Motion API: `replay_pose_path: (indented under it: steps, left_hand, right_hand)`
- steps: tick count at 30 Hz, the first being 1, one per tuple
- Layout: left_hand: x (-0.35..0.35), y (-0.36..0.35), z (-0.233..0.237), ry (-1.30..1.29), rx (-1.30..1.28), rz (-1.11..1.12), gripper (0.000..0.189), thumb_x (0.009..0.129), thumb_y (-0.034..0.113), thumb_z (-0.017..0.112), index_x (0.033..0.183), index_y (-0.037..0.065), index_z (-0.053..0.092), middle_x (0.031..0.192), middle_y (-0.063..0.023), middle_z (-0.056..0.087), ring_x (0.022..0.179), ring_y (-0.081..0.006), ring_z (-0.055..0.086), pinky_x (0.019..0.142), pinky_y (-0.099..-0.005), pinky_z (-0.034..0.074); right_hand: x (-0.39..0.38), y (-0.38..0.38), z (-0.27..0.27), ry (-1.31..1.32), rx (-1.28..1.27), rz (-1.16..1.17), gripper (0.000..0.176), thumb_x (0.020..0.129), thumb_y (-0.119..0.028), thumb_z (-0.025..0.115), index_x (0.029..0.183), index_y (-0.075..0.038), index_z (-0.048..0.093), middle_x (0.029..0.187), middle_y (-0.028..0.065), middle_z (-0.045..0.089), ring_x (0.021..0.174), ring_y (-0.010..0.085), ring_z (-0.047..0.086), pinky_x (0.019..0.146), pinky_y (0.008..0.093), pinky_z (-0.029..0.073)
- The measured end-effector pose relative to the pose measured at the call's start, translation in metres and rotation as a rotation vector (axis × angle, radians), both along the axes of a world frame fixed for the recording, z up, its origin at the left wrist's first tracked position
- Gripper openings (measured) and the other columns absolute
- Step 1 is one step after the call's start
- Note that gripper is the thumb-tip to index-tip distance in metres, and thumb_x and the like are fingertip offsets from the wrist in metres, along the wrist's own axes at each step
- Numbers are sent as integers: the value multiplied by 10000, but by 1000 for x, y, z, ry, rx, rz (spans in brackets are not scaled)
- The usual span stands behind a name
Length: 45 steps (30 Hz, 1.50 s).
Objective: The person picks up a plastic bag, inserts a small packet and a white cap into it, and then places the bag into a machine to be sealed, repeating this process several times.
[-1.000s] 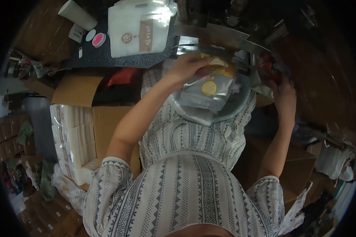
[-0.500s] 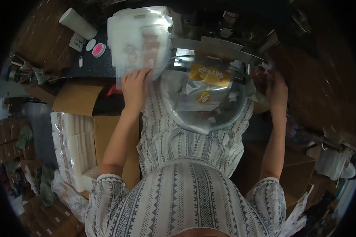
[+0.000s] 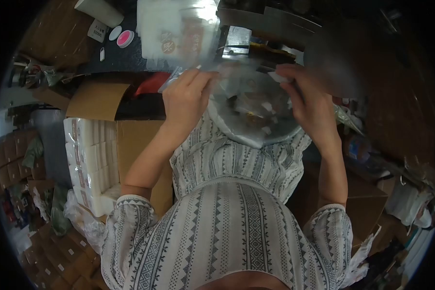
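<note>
My left hand (image 3: 186,99) has its fingers pinched together on a translucent plastic bag, blurred where it stretches over the basin. My right hand (image 3: 311,104) pinches a small white piece (image 3: 276,77) between thumb and fingers. Below and between both hands, a round basin (image 3: 227,131) with a clear plastic liner rests on my lap, with several small scraps inside. A stack of frosted printed bags (image 3: 154,41) lies on the dark surface beyond my left hand. Past the basin, a yellow strip (image 3: 270,50) shows beside metal parts (image 3: 285,21).
A pink round tub (image 3: 125,38), its white lid (image 3: 115,33) and a white cylinder (image 3: 99,12) stand at the upper left. An open carton (image 3: 140,140) with stacked white packs (image 3: 89,164) is on my left. Another carton (image 3: 365,208) sits on my right.
My left hand has left the bag stack and moved right with a bag. My right hand has come left over the basin. The gold-and-silver pouch no longer lies across the basin.
</note>
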<state>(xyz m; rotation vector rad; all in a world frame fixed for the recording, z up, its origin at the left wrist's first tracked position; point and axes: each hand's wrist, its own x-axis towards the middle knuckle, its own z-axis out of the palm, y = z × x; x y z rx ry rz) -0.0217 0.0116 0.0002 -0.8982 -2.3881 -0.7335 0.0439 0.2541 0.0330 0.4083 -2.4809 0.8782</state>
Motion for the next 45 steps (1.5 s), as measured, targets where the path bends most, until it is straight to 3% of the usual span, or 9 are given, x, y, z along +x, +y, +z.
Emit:
replay_pose_path:
  steps: [10,15,23,25,26,28,34,36,45]
  left_hand:
    - [-4,40,-15,-815,53,-329,160,835,124,654,980,65,689,844,-97,667,668,-214,646,580,-308,486]
    - [-39,75,-25,-1536,602,-222,268,907,173,617,1063,-41,653,888,-72,666,734,-117,623,657,-245,503]
    - [-50,53,-27,-1367,395,-221,333,916,256,626,1098,-23,623,988,-82,651,802,-126,628,699,-283,518]
    - [-56,18,-30,-582,401,-32,344,870,261,668,1101,10,623,936,-125,670,793,-221,652,660,-326,501]
    - [-60,1,-39,-582,393,-35,344,870,261,668,1101,10,623,936,-125,670,793,-221,652,660,-326,501]
    - [-62,-24,-61,404,-372,198,357,845,241,676,1127,34,604,914,-134,651,790,-276,637,627,-355,485]
    - [-35,-47,-46,-116,-129,202,142,827,129,640,941,44,638,814,-111,613,719,-322,608,600,-377,475]
    - [-16,-34,-27,-102,-71,183,106,825,112,638,907,45,638,813,-108,610,709,-323,604,594,-378,473]
    - [11,-3,-6,-317,51,-129,74,842,97,652,888,39,650,776,-105,613,681,-309,617,577,-361,476]
  right_hand:
    - [3,13,-8,-464,-431,18,303,863,-30,611,1166,-38,601,1093,40,650,949,140,614,832,279,477]
    - [17,51,-9,-416,-267,-225,317,896,-75,601,1209,-31,579,1025,46,658,911,101,601,828,274,469]
    - [6,121,-61,-448,388,-665,272,852,-143,594,1115,-76,612,983,217,646,903,372,636,765,451,504]
    - [1,118,-60,-524,360,-692,268,846,-126,589,1108,-86,630,1002,235,639,918,389,624,768,464,501]
    - [1,115,-57,-528,348,-690,269,852,-118,580,1115,-92,632,977,231,646,909,381,633,768,454,502]
    - [4,112,-56,-538,335,-686,272,858,-111,572,1123,-98,634,951,227,653,900,372,642,768,444,503]
    - [13,68,-4,-533,-227,-500,268,854,-99,616,1120,-87,649,944,169,671,817,291,667,717,354,510]
    - [7,30,9,-427,-344,-124,238,851,-95,644,1086,-63,652,961,128,667,814,235,656,701,325,511]
    - [-16,-17,1,-380,-191,142,234,867,-111,649,1087,-33,631,1022,86,653,889,178,644,764,305,512]
